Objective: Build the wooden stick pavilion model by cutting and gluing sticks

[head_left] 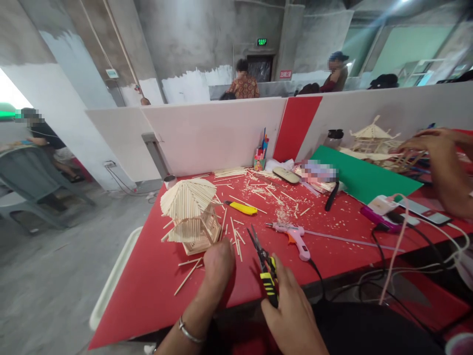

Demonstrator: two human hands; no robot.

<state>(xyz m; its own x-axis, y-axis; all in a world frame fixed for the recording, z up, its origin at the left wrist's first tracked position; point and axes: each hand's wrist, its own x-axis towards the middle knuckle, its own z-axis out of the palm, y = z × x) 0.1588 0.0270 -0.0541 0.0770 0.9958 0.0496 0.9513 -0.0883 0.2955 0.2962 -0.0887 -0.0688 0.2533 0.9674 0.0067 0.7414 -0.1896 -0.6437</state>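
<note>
A small pavilion model [190, 214] made of pale wooden sticks stands at the left of the red table, its roof slanted towards me. My left hand [219, 261] is curled closed at the model's front right corner; its fingertips are hidden, so what it holds cannot be seen. In my right hand [291, 313] are long-nose pliers [266, 273] with yellow and black handles, jaws pointing away from me and slightly apart. Loose sticks [236, 236] lie between the model and the pliers. A yellow utility knife [241, 207] rests behind them.
Right of the pliers lies a pink glue gun [295, 236], its cord running off the front edge. Scraps and sticks cover the back of the red table [148, 291]. A green board [362, 172], a power strip [380, 218] and a co-worker's arm [449, 162] are at the right.
</note>
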